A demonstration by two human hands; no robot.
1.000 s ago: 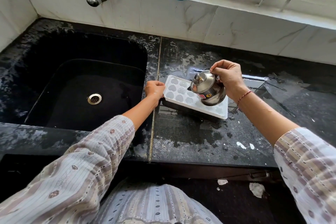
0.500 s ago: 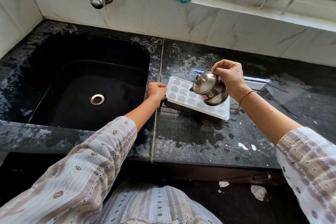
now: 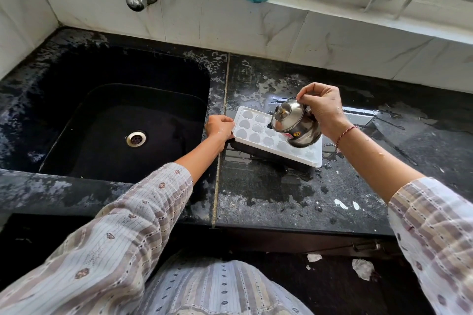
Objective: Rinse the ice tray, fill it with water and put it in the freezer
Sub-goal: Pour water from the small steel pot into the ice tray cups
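My left hand (image 3: 219, 126) pins the tray (image 3: 277, 137) flat on the tabletop (image 3: 281, 194) so my right hand (image 3: 323, 107), gripping the tilted pot (image 3: 297, 123), can pour, seemingly filling cells.

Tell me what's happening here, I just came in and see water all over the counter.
A person is filling a white ice tray on the wet counter beside the sink. The left hand steadies the tray's end. The right hand tilts a small steel pot over the tray's heart-shaped cells. The tray is not yet in a freezer.
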